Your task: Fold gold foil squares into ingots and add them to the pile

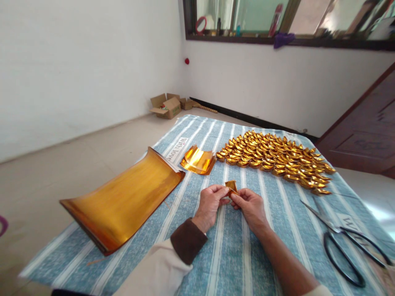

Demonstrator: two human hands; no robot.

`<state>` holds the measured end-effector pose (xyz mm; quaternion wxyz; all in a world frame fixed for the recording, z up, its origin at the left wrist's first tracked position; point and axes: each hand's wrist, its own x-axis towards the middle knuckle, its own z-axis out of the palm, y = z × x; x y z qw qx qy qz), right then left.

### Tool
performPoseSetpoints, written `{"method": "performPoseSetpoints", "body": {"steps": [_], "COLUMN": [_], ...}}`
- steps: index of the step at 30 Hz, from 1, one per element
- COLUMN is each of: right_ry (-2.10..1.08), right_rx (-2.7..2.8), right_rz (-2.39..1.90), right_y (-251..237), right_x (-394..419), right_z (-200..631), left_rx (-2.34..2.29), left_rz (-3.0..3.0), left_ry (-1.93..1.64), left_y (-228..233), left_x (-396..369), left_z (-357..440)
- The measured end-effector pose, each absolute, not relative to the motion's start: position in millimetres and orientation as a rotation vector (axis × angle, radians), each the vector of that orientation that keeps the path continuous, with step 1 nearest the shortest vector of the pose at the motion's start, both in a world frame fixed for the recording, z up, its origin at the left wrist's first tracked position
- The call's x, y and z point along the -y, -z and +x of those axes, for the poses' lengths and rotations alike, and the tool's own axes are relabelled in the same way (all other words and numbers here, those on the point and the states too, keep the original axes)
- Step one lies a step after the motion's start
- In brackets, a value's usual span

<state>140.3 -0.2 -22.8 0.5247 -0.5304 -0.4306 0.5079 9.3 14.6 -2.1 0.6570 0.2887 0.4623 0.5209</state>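
My left hand (210, 204) and my right hand (250, 205) meet over a blue striped cloth (228, 250), both pinching one small folded gold paper piece (231, 186) between fingertips. To the left lies a large curved stack of gold foil sheets (123, 201). Just beyond my hands sits a small pile of cut gold squares (198, 159). At the far right of the cloth, several folded gold paper ingots (274, 158) lie in packed rows.
Black-handled scissors (342, 240) lie on the cloth at the right. Open cardboard boxes (166, 106) stand on the floor by the white wall. A dark wooden door (364, 131) is at the right, a window ledge above.
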Motion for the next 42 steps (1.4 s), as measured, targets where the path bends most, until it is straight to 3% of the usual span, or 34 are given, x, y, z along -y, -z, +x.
{"method": "performPoseSetpoints", "body": {"steps": [42], "right_ry": [-1.131], "right_rx": [1.179], "right_rz": [-1.212], "right_y": [25.2], "right_x": [0.5], "right_z": [144.0], "left_rx": [-0.946], "left_rz": [0.693], "left_ry": [-1.125], "left_y": [5.6], "left_x": [-19.0], "left_z": [5.4]}}
